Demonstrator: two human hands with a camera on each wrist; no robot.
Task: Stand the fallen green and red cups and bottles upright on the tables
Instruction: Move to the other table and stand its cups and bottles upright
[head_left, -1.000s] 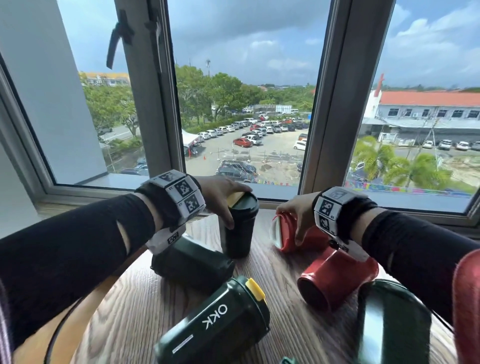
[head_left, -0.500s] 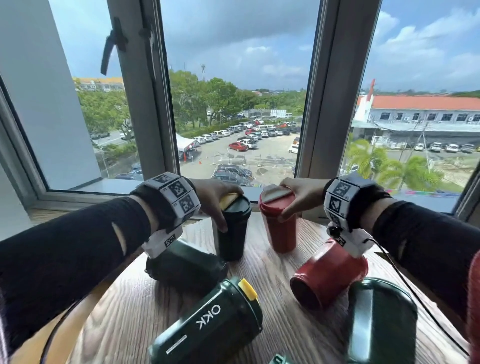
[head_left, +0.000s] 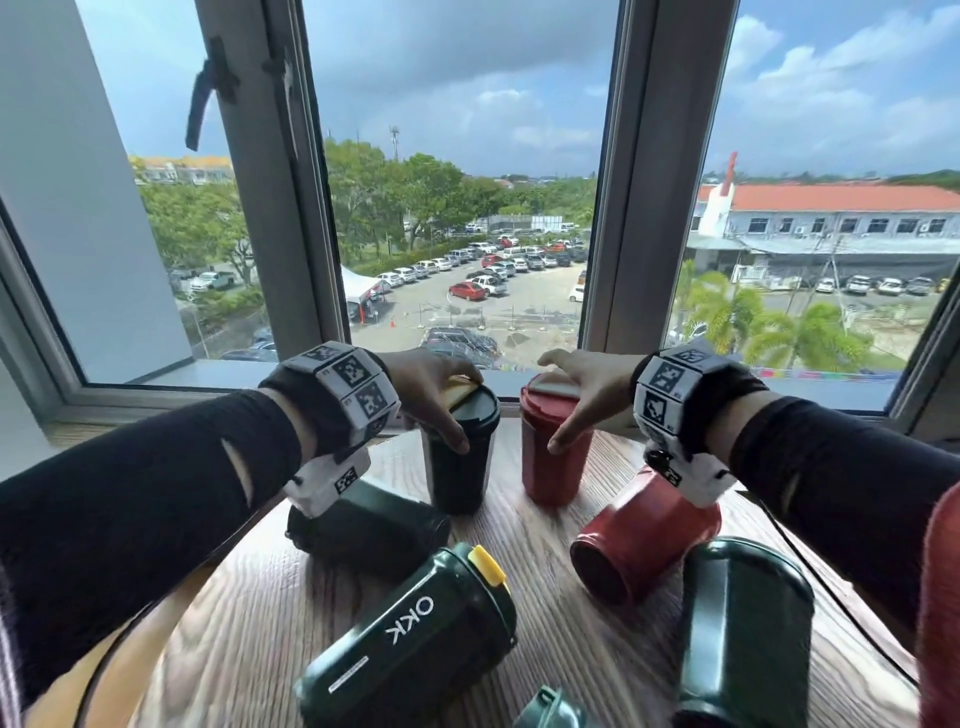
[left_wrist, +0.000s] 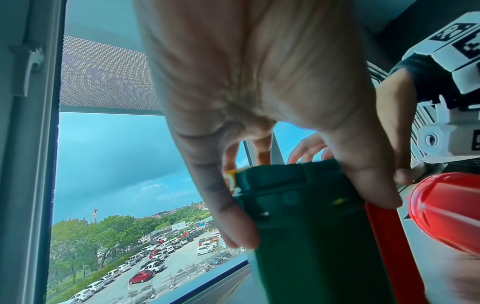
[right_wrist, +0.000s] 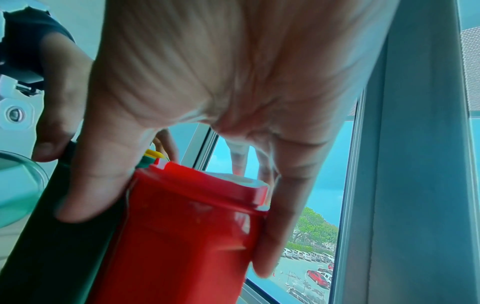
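Observation:
A dark green cup (head_left: 460, 467) with a yellow lid flap stands upright on the wooden table (head_left: 249, 613) by the window. My left hand (head_left: 431, 395) grips its lid from above, thumb and fingers on opposite sides of the green cup (left_wrist: 311, 226). Just to its right stands a red cup (head_left: 553, 467), upright. My right hand (head_left: 569, 400) holds this red cup (right_wrist: 187, 236) by the lid, thumb down one side and fingers down the other. On their sides lie a dark green cup (head_left: 369, 525), a green OKK bottle (head_left: 410, 639) and a red cup (head_left: 644, 540).
Another dark green cup (head_left: 743, 634) sits at the lower right, with a red object (head_left: 940, 597) at the frame edge. A small green cap (head_left: 550, 712) shows at the bottom. The window sill and frame (head_left: 618, 208) close off the far side. A black cable (head_left: 831, 597) trails from my right wrist.
The red cup lay on its side a second ago; my right hand has tipped it upright beside the green cup. My left hand has stayed on the green cup's lid.

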